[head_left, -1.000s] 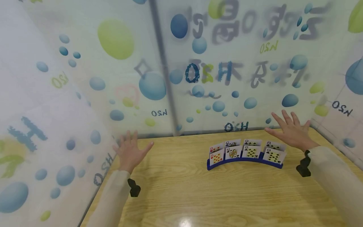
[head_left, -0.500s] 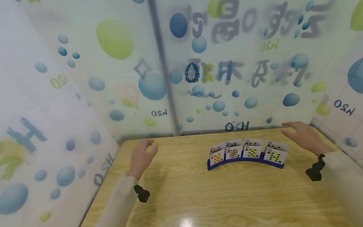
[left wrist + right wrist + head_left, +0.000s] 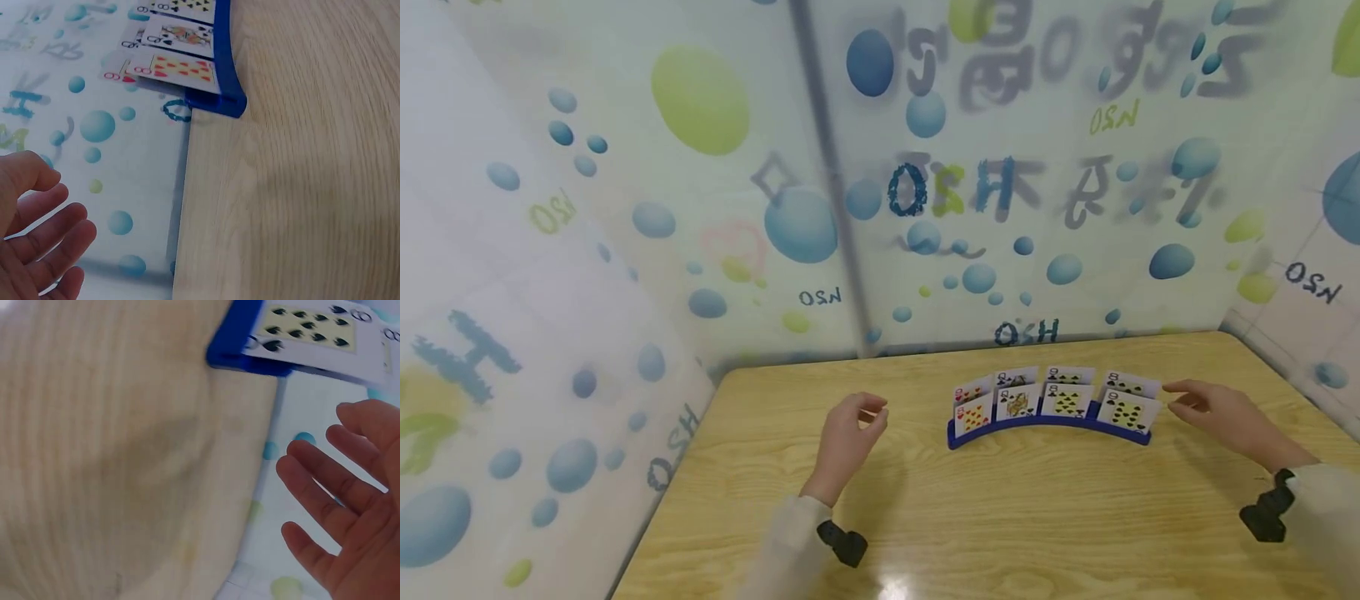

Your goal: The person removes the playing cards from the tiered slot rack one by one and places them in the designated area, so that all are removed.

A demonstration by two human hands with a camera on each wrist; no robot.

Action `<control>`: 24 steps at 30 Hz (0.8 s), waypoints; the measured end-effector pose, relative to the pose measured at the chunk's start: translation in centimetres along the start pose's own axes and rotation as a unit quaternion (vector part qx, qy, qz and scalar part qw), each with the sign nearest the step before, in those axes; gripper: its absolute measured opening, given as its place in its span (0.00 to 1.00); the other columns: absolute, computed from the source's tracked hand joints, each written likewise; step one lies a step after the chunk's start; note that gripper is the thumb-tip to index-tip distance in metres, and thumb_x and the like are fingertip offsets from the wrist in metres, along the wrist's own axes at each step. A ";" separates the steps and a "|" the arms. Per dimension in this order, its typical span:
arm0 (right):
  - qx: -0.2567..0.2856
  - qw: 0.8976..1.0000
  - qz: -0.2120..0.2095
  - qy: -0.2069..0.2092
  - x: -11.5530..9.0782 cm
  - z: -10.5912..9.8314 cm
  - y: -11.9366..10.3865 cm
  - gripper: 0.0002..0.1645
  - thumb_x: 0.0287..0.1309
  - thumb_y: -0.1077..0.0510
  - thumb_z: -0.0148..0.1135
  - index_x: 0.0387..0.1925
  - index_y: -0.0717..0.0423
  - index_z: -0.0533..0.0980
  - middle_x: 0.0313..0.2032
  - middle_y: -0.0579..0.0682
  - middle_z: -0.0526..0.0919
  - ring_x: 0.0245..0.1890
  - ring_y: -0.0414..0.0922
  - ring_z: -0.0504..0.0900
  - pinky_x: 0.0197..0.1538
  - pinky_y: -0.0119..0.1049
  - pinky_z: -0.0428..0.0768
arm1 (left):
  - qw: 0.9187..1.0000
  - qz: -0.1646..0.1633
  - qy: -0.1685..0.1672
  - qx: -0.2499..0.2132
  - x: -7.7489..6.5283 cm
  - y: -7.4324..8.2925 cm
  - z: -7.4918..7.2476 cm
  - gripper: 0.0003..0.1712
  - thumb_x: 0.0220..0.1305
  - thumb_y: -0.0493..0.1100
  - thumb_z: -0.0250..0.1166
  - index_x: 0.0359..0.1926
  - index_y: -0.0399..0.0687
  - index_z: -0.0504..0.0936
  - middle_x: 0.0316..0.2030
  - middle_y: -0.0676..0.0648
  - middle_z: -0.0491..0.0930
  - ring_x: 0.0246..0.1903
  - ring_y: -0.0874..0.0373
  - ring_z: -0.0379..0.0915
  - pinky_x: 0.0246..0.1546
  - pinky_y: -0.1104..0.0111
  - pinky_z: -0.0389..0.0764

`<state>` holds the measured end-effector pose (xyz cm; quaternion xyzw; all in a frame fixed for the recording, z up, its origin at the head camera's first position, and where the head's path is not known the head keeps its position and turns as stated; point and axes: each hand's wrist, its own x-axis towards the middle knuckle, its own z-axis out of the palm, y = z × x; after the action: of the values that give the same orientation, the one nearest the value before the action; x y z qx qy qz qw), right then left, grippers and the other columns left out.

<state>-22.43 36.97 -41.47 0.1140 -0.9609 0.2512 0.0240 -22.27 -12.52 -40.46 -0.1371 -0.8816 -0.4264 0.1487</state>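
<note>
- Head view: the blue rack (image 3: 1048,422) sits right of centre on the table (image 3: 970,508), its long axis running left to right in a shallow arc, ends bent towards the person; two rows of cards (image 3: 1066,402) face the person.
- Head view, hands: the right hand (image 3: 1228,421) is just beside the rack's right end, contact hard to tell; the left hand (image 3: 848,442) is apart from the left end. Table top stretches between them and in front of the rack; its far edge lies behind.
- Left wrist view: front cards partly hide back ones; the frame cuts off the rack. Left fingers (image 3: 65,250) curve loosely.
- Right wrist view: only the rack's right end shows. Right fingers (image 3: 331,472) are relaxed, spread apart.
</note>
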 end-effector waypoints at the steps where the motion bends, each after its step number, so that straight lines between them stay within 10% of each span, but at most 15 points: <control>1: 0.005 1.000 -0.002 -0.004 -0.1 0.4 0.0 0.25 0.63 0.55 0.54 0.52 0.73 0.68 0.37 0.65 0.78 0.36 0.61 0.77 0.35 0.54 0.75 | 1.000 -0.005 -0.002 -0.010 -0.1 0.1 0.4 0.08 0.61 0.40 0.61 0.41 0.46 0.81 0.37 0.50 0.79 0.33 0.56 0.75 0.30 0.68 0.77; 11: 0.039 0.999 0.012 -0.018 -0.1 3.2 -0.3 0.28 0.58 0.56 0.59 0.48 0.79 0.67 0.36 0.66 0.78 0.35 0.59 0.78 0.35 0.50 0.77 | 0.995 -0.045 -0.018 -0.083 -0.3 1.3 4.8 0.07 0.60 0.40 0.61 0.40 0.45 0.81 0.38 0.49 0.78 0.34 0.57 0.74 0.32 0.69 0.75; 24: 0.068 0.997 0.034 -0.024 0.7 4.0 0.0 0.28 0.51 0.57 0.66 0.43 0.78 0.69 0.31 0.55 0.79 0.32 0.51 0.79 0.34 0.43 0.77 | 0.992 -0.019 0.013 -0.121 1.1 3.0 8.6 0.06 0.55 0.36 0.65 0.36 0.42 0.81 0.34 0.49 0.80 0.31 0.60 0.75 0.32 0.71 0.76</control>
<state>-23.10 34.89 -44.95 0.0882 -0.9452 0.3139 -0.0156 -23.41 -3.78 -42.99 -0.1320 -0.8239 -0.5346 0.1340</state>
